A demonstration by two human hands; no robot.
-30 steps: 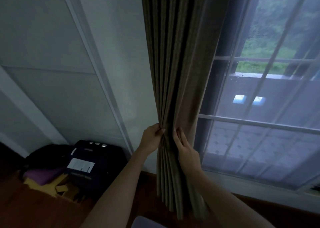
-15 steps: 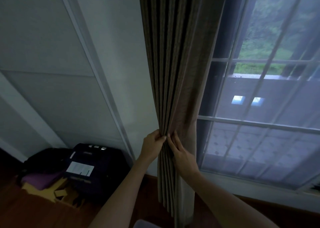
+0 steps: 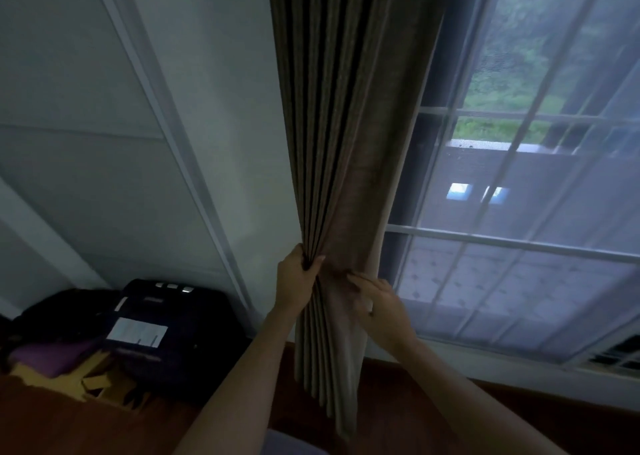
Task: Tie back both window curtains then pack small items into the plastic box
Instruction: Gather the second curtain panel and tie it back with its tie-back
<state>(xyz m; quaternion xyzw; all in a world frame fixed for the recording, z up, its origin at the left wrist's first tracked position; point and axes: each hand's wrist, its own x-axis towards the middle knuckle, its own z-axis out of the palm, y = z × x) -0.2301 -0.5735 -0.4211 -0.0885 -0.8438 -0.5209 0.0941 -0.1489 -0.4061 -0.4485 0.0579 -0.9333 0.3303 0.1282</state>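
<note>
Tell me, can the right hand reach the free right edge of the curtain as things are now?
Probably yes. The right hand lies on the curtain just beside that edge, and nothing stands between them; the left hand holds it gathered.

No legible text found. White label (image 3: 136,332) on dark case (image 3: 187,354) at 8 o'clock: print too blurred to read.

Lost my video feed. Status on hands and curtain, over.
Left hand grips the gathered pleats of the curtain. Right hand lays straight fingers on the window-side fold. No tie-back visible, nothing in the way.
</note>
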